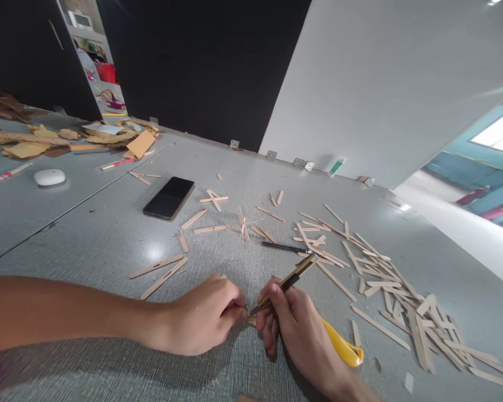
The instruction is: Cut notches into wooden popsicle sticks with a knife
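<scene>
My right hand (297, 329) is closed around a craft knife (298, 274) with a gold and black body, held slantwise like a pen. Its blade tip points down at a small piece of wooden stick (252, 321) on the table. The closed fingers of my left hand (201, 321) pinch that piece, and most of it is hidden behind them. A yellow curved object (343, 347) lies beside my right wrist, partly covered by the hand; I cannot make out its kind. Beyond the knife a dark pen-like stick (285, 246) rests on the table.
A heap of wooden craft sticks (419, 329) covers the right side. Cut sticks (209, 229) lie scattered ahead. At left are a phone (170, 197), a white earbud case (49, 177) and brown scraps (109, 134). Black and grey panels (201, 67) rise at the back.
</scene>
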Action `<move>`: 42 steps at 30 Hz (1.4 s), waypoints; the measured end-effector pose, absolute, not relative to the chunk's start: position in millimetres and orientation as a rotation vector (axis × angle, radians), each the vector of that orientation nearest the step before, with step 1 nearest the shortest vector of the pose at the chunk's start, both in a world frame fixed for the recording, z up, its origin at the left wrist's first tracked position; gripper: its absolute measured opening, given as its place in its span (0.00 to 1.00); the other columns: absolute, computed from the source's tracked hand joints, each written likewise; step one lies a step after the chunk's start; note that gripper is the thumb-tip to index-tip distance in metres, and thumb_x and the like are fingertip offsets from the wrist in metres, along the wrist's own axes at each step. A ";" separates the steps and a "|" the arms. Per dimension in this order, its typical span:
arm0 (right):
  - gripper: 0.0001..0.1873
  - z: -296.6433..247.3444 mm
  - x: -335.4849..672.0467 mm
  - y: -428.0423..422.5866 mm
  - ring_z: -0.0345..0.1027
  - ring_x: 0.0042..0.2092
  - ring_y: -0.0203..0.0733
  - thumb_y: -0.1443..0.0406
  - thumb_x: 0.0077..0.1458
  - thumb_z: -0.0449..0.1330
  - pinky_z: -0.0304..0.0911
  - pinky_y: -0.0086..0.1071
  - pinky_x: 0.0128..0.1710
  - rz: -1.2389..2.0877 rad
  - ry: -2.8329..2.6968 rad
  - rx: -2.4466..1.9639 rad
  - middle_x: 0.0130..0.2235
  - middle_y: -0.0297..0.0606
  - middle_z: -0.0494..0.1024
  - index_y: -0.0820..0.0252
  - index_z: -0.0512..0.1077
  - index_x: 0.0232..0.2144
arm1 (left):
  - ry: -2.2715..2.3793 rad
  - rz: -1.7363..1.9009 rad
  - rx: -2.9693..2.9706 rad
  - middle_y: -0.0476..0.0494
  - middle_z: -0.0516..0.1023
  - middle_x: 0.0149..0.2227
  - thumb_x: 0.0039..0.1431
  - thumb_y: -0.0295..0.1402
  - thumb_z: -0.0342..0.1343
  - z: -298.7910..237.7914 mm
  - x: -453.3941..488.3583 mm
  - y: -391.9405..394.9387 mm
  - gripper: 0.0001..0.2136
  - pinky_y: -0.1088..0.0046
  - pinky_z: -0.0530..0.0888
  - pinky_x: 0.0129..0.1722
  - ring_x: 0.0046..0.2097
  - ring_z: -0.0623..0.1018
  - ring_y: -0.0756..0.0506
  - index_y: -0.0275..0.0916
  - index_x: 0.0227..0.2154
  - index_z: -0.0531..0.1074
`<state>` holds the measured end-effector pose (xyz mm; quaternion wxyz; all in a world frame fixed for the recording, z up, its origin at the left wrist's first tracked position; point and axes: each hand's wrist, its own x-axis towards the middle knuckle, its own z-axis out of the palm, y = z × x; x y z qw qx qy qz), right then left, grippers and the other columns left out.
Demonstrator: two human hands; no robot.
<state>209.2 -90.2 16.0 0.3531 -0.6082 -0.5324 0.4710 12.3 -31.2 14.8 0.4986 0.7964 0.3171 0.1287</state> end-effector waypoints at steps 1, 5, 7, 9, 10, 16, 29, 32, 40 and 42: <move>0.31 16.1 209.5 -89.6 0.66 0.15 0.34 0.39 0.68 0.48 0.61 0.25 0.17 1.230 -1.380 -1.565 0.17 0.32 0.75 0.57 0.68 0.29 | 0.767 0.321 1.933 0.54 0.68 0.17 0.66 0.30 0.52 14.5 12.2 -32.1 0.15 0.73 0.59 0.25 0.20 0.65 0.53 0.39 0.21 0.64; 0.31 15.0 210.9 -88.6 0.65 0.15 0.33 0.40 0.69 0.48 0.61 0.25 0.17 1.271 -1.397 -1.527 0.18 0.31 0.75 0.57 0.67 0.29 | 0.769 0.345 1.949 0.53 0.67 0.17 0.67 0.31 0.52 13.1 12.0 -34.3 0.15 0.71 0.60 0.27 0.21 0.65 0.53 0.40 0.22 0.64; 0.30 14.5 211.7 -88.5 0.64 0.16 0.32 0.40 0.69 0.49 0.61 0.24 0.17 1.288 -1.410 -1.504 0.18 0.30 0.74 0.57 0.67 0.29 | 0.769 0.348 1.956 0.53 0.67 0.18 0.67 0.30 0.51 13.0 11.9 -34.5 0.15 0.71 0.60 0.28 0.21 0.65 0.52 0.40 0.22 0.64; 0.30 14.8 212.7 -88.8 0.64 0.16 0.31 0.39 0.68 0.49 0.60 0.24 0.17 1.303 -1.423 -1.481 0.19 0.29 0.74 0.57 0.66 0.30 | 0.768 0.343 1.960 0.53 0.68 0.18 0.66 0.29 0.51 13.3 12.0 -34.3 0.15 0.71 0.60 0.28 0.21 0.64 0.52 0.40 0.22 0.64; 0.30 15.2 213.1 -89.1 0.63 0.16 0.31 0.38 0.68 0.50 0.60 0.24 0.17 1.308 -1.429 -1.472 0.19 0.29 0.73 0.57 0.66 0.30 | 0.768 0.340 1.961 0.53 0.68 0.17 0.66 0.29 0.51 13.6 12.1 -34.1 0.15 0.70 0.60 0.28 0.21 0.64 0.52 0.40 0.22 0.64; 0.31 14.2 214.5 -92.9 0.62 0.15 0.31 0.37 0.67 0.50 0.57 0.23 0.14 1.265 -1.386 -1.520 0.18 0.29 0.73 0.57 0.67 0.31 | 0.776 0.311 1.956 0.53 0.67 0.17 0.67 0.30 0.51 14.5 13.3 -32.7 0.16 0.71 0.58 0.26 0.21 0.65 0.53 0.39 0.21 0.64; 0.24 22.0 227.9 -99.4 0.58 0.18 0.32 0.43 0.62 0.63 0.51 0.28 0.16 0.862 -1.176 -1.570 0.22 0.30 0.70 0.59 0.74 0.39 | 0.804 0.199 1.868 0.53 0.69 0.18 0.71 0.36 0.49 16.3 10.5 -26.9 0.19 0.76 0.62 0.21 0.19 0.67 0.53 0.39 0.21 0.65; 0.24 24.5 234.5 -96.4 0.55 0.20 0.31 0.43 0.63 0.63 0.49 0.26 0.18 0.845 -1.184 -1.554 0.22 0.28 0.67 0.58 0.71 0.35 | 0.808 0.201 1.857 0.52 0.70 0.18 0.71 0.37 0.49 13.9 10.8 -26.7 0.19 0.76 0.62 0.21 0.19 0.67 0.53 0.39 0.22 0.66; 0.26 33.6 229.7 -88.9 0.50 0.17 0.27 0.43 0.60 0.65 0.46 0.24 0.16 0.985 -1.178 -1.429 0.27 0.27 0.72 0.54 0.66 0.46 | 0.809 0.206 1.840 0.52 0.69 0.18 0.70 0.38 0.50 12.2 12.5 -26.4 0.19 0.76 0.62 0.21 0.19 0.68 0.52 0.39 0.22 0.66; 0.27 35.0 227.8 -88.0 0.53 0.18 0.27 0.42 0.60 0.65 0.48 0.24 0.15 1.033 -1.116 -1.376 0.32 0.30 0.76 0.53 0.65 0.46 | 0.811 0.207 1.840 0.52 0.69 0.17 0.70 0.38 0.50 13.4 12.5 -26.1 0.19 0.75 0.63 0.21 0.19 0.68 0.52 0.39 0.21 0.66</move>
